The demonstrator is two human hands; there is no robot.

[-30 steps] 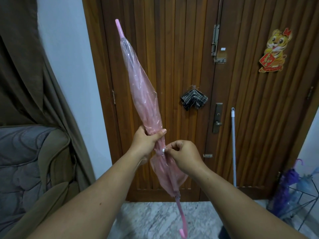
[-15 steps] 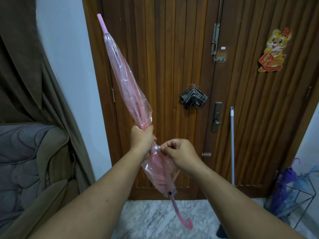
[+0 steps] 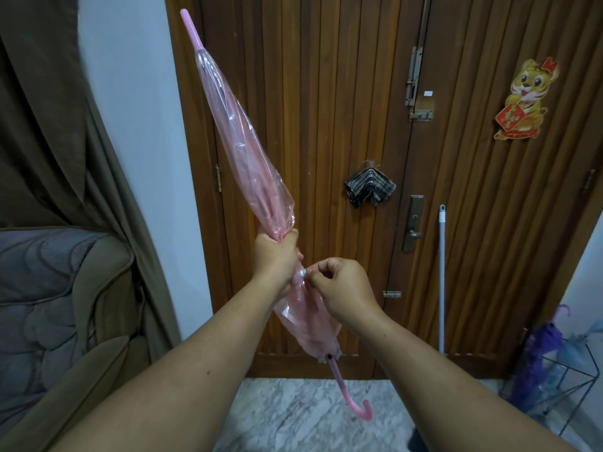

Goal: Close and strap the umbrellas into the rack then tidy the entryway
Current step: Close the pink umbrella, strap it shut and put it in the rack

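A closed pink see-through umbrella is held in front of me, tip up and tilted left, its hooked pink handle hanging down. My left hand is wrapped around its gathered middle. My right hand pinches the small strap with its white snap against the folds just below the left hand. At the lower right stands a black wire umbrella rack holding a closed purple umbrella and a pale blue umbrella.
A wooden double door fills the view ahead, with a small striped folded umbrella hanging on it and a white pole leaning against it. A brown curtain and padded chair stand on the left. Marble floor lies below.
The umbrella has tilted further left and its tip has risen. My left hand has slid up the folds, and the hooked handle has swung to the right.
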